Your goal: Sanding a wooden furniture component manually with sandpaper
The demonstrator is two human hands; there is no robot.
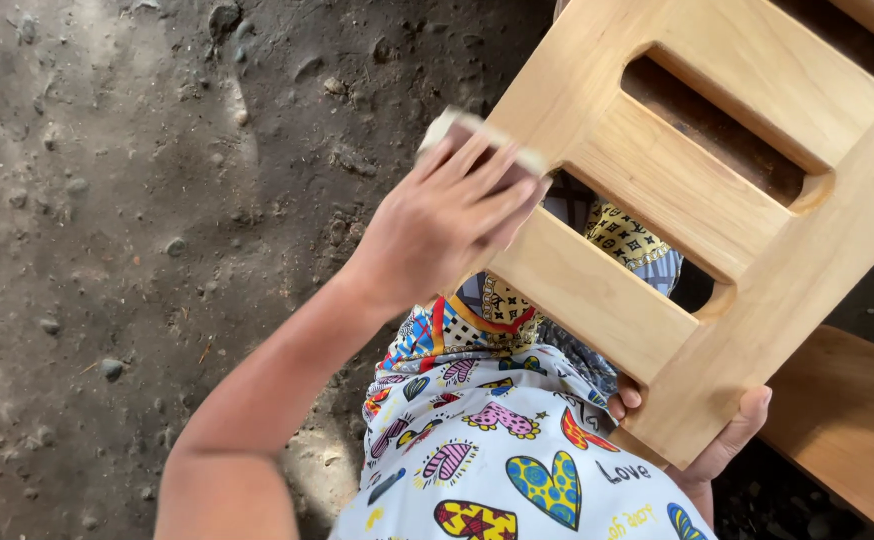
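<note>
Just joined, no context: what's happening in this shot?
A person is working on a slatted wooden frame propped over their lap. The left hand presses a small sanding block against the frame's near rail. The right hand steadies the frame's lower corner from below. Patterned clothing covers the lap; bare dirt ground lies to the left.

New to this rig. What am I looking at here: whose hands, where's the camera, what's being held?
There is one picture, from a camera worn on a person's head, looking down at their own hands and lap. No robot. The left hand presses a small pale block with a dark underside flat against the side rail of a slatted pale wooden frame. The right hand grips the frame's lower corner from beneath. The frame rests over colourful patterned clothing. Bare dirt ground with pebbles lies to the left, and another wooden board at lower right.
</note>
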